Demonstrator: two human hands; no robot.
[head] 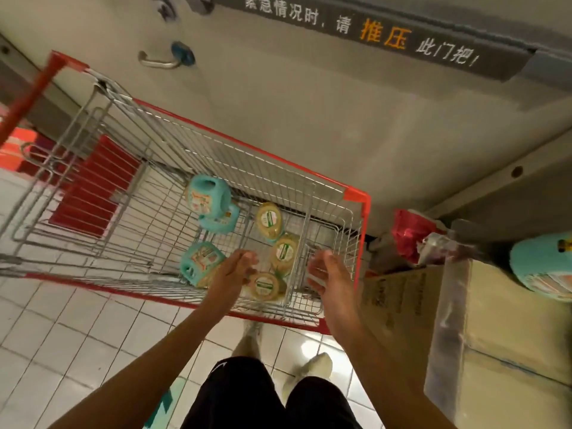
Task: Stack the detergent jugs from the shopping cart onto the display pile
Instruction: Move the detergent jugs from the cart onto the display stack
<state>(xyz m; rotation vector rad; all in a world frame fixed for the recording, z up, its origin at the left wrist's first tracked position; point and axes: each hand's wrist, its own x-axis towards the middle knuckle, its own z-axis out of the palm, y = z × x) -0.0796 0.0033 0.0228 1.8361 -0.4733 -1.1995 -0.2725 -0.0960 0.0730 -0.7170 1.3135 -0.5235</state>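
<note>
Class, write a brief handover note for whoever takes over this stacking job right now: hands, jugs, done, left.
Left hand: open, empty, reaching into the cart.
Right hand: open, empty, beside it.
The cart holds two teal jugs and three yellow jugs.
Done: one stacked jug shows on the pile at right.
Left: all five in the cart.

Forearms [173,342]: bare along the whole visible length. The left hand [235,269] and the right hand [329,274] are bare as well.

Lower body: black shorts [247,400] in a plain, matte fabric. A small white mark [220,365] sits near the upper edge of the left leg.

Footwear: pale cream shoes [309,374] with rounded toes. Detail is blurred.
</note>
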